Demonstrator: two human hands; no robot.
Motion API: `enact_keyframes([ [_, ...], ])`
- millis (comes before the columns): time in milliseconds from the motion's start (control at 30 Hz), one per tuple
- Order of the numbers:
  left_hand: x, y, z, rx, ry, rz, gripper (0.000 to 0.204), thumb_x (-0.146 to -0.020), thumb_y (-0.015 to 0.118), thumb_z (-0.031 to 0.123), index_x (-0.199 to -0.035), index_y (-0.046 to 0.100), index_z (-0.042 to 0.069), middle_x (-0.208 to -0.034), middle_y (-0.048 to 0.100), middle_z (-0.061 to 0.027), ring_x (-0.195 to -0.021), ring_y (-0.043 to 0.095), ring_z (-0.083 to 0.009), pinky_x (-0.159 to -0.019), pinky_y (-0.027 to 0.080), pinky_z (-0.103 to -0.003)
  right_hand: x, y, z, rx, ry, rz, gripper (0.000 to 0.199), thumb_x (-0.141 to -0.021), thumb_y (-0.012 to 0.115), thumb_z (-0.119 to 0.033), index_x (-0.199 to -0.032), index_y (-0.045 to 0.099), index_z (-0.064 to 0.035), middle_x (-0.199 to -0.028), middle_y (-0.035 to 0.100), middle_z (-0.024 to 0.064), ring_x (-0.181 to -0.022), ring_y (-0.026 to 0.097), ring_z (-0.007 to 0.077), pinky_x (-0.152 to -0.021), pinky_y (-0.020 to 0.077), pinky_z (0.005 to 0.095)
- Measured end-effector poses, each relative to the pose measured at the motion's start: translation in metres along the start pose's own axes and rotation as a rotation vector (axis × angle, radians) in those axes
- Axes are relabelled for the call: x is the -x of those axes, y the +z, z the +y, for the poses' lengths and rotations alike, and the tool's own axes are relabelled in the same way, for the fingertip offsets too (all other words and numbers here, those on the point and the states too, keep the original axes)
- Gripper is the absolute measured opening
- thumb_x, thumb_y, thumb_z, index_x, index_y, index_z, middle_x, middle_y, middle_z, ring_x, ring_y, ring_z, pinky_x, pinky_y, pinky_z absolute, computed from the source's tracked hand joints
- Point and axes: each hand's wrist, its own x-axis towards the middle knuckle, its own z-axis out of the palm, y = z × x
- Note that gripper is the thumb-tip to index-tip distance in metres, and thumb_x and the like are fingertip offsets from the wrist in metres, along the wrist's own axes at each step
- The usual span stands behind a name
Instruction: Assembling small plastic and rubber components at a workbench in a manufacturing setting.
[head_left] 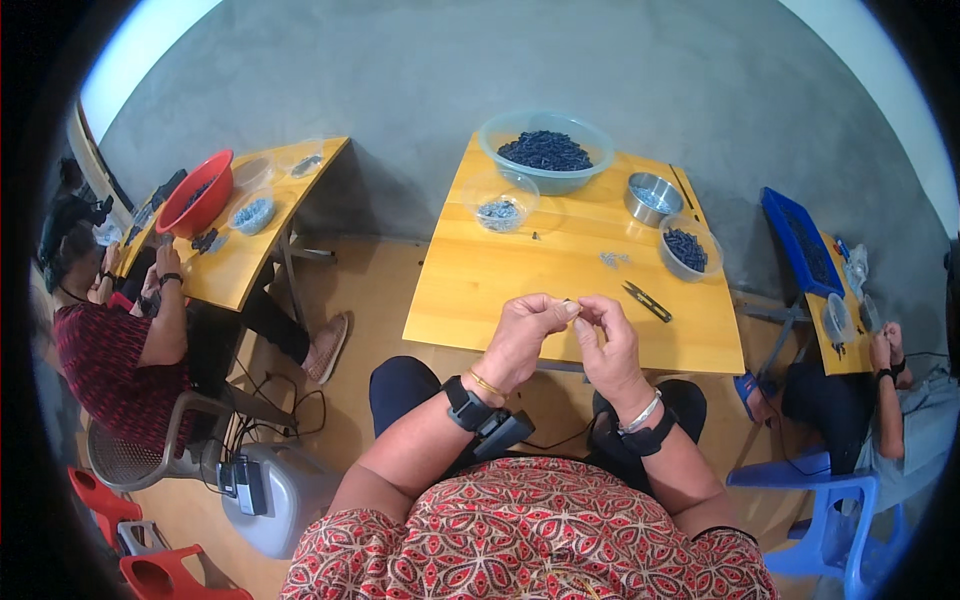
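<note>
My left hand (530, 332) and my right hand (610, 348) meet fingertip to fingertip over the near edge of the yellow wooden table (470, 300). Between the left thumb and forefinger a tiny dark piece (568, 301) just shows; its kind is too small to make out. The right fingers are pinched together right beside it, hiding whatever is in them. Close to the right hand lie black-handled thread snips (648, 301). A small heap of pale little parts (613, 259) is spread on the tabletop beyond the hands.
Farther back stand a large bluish bowl (490, 160) of dark pieces, a clear bowl (528, 196) of small pale parts, a steel bowl (640, 212) and a clear tub (690, 268) of dark pieces. People work at tables on the left and right. A blue chair (835, 500) stands right.
</note>
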Motion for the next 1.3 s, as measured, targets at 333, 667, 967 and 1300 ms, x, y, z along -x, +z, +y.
enact_keyframes([
  [333,0.049,0.027,0.024,0.025,-0.055,-0.128,0.012,-0.086,0.059,0.014,-0.081,0.063,0.003,-0.075,0.062,-0.003,-0.068,0.056,-0.0091,-0.067,0.047,-0.024,0.01,-0.039,-0.047,0.051,-0.114,-0.042,0.009,-0.081,0.054,0.001,-0.089,0.056,-0.0004,-0.077,0.058,0.0128,-0.068,0.058,0.0244,-0.061,0.0455,0.0299],
  [667,0.074,0.034,0.037,-0.275,0.199,-0.127,0.01,-0.084,0.061,0.011,-0.087,0.065,0.002,-0.075,0.063,-0.0014,-0.069,0.056,-0.007,-0.065,0.045,-0.02,0.017,-0.048,-0.065,-0.238,0.044,-0.09,0.011,-0.084,0.055,-0.002,-0.095,0.057,0.0024,-0.077,0.058,0.0033,-0.069,0.055,0.0087,-0.063,0.0452,0.0215],
  [967,0.078,0.036,0.038,-0.248,0.239,-0.135,0.011,-0.084,0.061,0.011,-0.089,0.065,0.002,-0.074,0.062,-0.0014,-0.069,0.056,-0.0072,-0.065,0.045,-0.021,0.018,-0.046,-0.071,-0.197,0.015,-0.097,0.01,-0.085,0.055,-0.002,-0.093,0.057,0.0019,-0.076,0.058,0.0037,-0.067,0.054,0.0097,-0.062,0.0443,0.0215],
  [1300,0.074,0.035,0.033,-0.23,0.176,-0.127,0.01,-0.083,0.061,0.008,-0.086,0.065,0.0,-0.075,0.063,-0.0019,-0.067,0.054,-0.0051,-0.061,0.045,-0.02,0.016,-0.044,-0.064,-0.163,0.001,-0.129,0.006,-0.085,0.054,-0.001,-0.09,0.056,0.0009,-0.074,0.057,0.0035,-0.066,0.053,0.0092,-0.061,0.044,0.0217],
])
